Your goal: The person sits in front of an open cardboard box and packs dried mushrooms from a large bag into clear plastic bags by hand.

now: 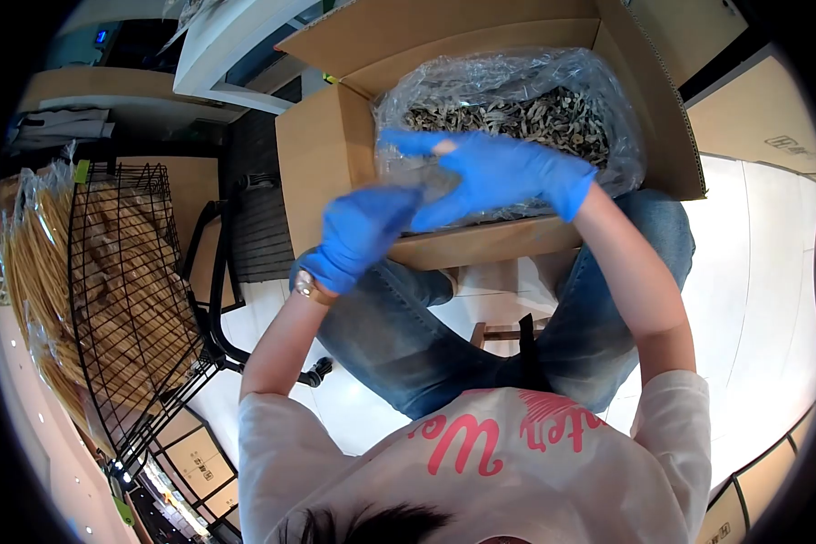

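Observation:
Both of my hands wear blue gloves and are raised over the near left part of an open cardboard box (490,245). My left hand (358,236) is closed, its fingers curled and blurred; what they hold, if anything, I cannot make out. Fingers apart, my right hand (503,172) reaches leftward across the box, its thumb close to the left fingertips. A small tan spot shows near its fingers, too blurred to name. Inside the box, a clear plastic liner bag (621,136) surrounds many dried, grey-brown curled pieces (562,122), partly hidden by the right hand.
At the left stands a black wire cart (122,299) with long tan sticks (41,245) in plastic. The box sits at my knees, its flaps folded outward. A wooden stool edge (494,333) shows between my legs. Cartons (762,127) stand at the right.

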